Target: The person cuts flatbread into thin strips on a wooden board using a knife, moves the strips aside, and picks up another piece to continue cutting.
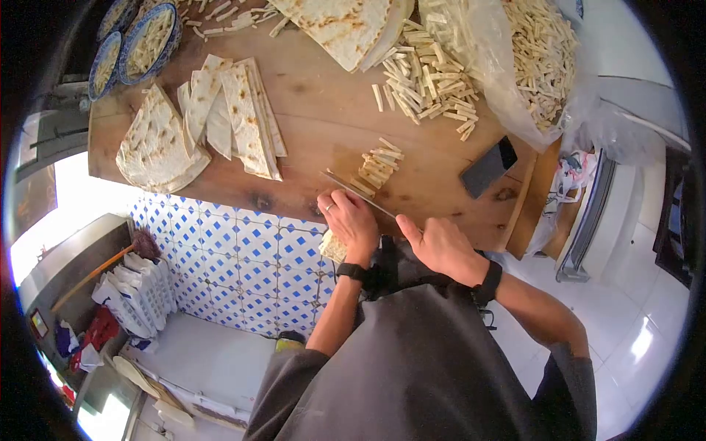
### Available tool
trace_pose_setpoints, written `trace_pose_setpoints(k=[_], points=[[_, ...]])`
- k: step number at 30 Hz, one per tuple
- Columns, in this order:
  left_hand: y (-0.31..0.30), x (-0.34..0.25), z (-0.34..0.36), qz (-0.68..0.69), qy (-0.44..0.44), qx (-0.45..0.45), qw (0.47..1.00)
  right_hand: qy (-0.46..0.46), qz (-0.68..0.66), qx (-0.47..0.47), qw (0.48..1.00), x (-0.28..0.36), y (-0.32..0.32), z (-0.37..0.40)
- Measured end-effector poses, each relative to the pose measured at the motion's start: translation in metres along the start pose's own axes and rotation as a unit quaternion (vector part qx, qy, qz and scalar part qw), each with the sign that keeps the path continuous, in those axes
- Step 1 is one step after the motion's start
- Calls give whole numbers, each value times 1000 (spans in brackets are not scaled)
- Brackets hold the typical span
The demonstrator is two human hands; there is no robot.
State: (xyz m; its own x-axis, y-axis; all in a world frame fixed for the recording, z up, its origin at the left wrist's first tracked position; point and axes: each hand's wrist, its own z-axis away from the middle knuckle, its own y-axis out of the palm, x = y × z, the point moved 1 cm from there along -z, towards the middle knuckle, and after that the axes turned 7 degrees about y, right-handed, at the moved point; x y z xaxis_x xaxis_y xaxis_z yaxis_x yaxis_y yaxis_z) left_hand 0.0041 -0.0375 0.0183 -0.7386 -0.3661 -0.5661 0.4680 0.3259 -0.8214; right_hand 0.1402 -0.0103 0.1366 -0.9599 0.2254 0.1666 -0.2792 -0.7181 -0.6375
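Observation:
My right hand (446,250) is closed around the handle of a knife (365,197), whose blade points up and left across the near edge of the wooden table (309,132). Curled fingers of my left hand (351,224) press on a stack of flatbread strips (333,247), right beside the blade. Part of the stack pokes out under the palm; the rest is hidden. Just beyond the blade lies a small row of cut flatbread sticks (379,165). Longer flatbread strips (246,117) and a folded flatbread wedge (158,147) rest further left.
A dark phone (489,167) lies to the right. Behind it are a heap of cut pieces (430,77) and a clear plastic bag (540,59) full of more. A large flatbread stack (342,26) sits at the far side. Blue-patterned bowls (151,44) stand far left.

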Motion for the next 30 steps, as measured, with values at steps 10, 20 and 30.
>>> trace_pose_setpoints(k=[10,20,30], points=[[-1,-1,0,10,17,-7,1000,-50,-45,-32,997,28,31,-41],[-16,12,8,47,87,8,995,-94,-82,-40,991,18,27,-43],[-39,11,15,46,149,88,984,-99,-129,12,987,14,23,-53]])
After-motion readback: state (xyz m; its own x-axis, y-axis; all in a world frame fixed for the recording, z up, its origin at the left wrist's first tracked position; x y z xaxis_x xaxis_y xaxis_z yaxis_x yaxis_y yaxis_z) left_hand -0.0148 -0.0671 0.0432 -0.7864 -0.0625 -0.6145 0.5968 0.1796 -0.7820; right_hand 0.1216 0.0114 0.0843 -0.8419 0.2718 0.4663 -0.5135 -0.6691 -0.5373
